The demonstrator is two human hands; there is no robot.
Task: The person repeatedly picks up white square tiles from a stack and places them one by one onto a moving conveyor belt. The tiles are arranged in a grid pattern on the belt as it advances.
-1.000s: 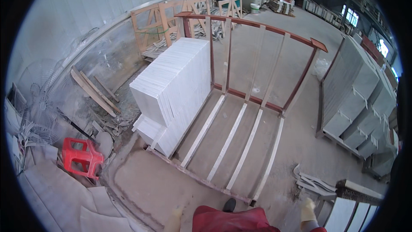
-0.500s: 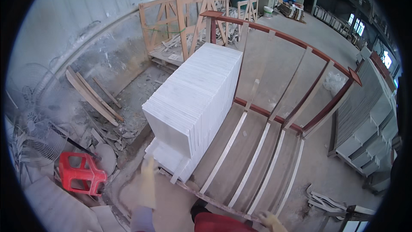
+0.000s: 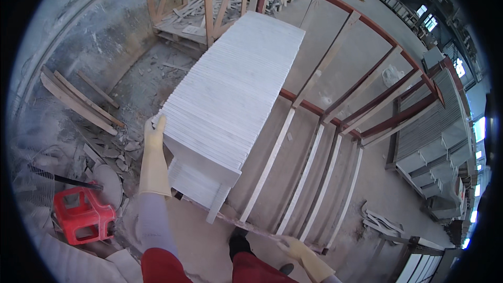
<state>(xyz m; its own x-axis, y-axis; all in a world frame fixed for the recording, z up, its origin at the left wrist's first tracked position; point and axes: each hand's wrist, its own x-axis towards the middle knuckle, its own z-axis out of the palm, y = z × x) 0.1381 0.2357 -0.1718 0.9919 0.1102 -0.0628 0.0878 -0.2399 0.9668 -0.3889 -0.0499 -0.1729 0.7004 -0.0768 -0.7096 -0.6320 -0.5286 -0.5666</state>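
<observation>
A long row of thin white stone slabs [image 3: 230, 89] stands on edge, packed face to face, on the left part of a metal rack. My left hand [image 3: 154, 135], in a pale yellow glove, is at the top left corner of the near slabs, thumb and fingers closed about the edge. Shorter white slabs [image 3: 196, 181] stand low in front of the row. My right hand [image 3: 299, 255], also gloved, is low by the rack's near rail [image 3: 254, 229]; its fingers are spread and hold nothing. Whether they touch the rail is hard to see.
Pale strips [image 3: 301, 178] run along the rack's base, with a red-brown upright frame [image 3: 367, 21] behind. Left lie a red plastic stool [image 3: 84, 215], wooden boards [image 3: 78, 102] and rubble. A wooden crate [image 3: 209, 5] stands beyond. More slabs [image 3: 435, 126] stand at right; scrap strips [image 3: 382, 222] lie nearby.
My left hand has moved up and forward from low beside the rack to the slabs' near left corner. My right hand has shifted left and up. The view has tilted down and come closer.
</observation>
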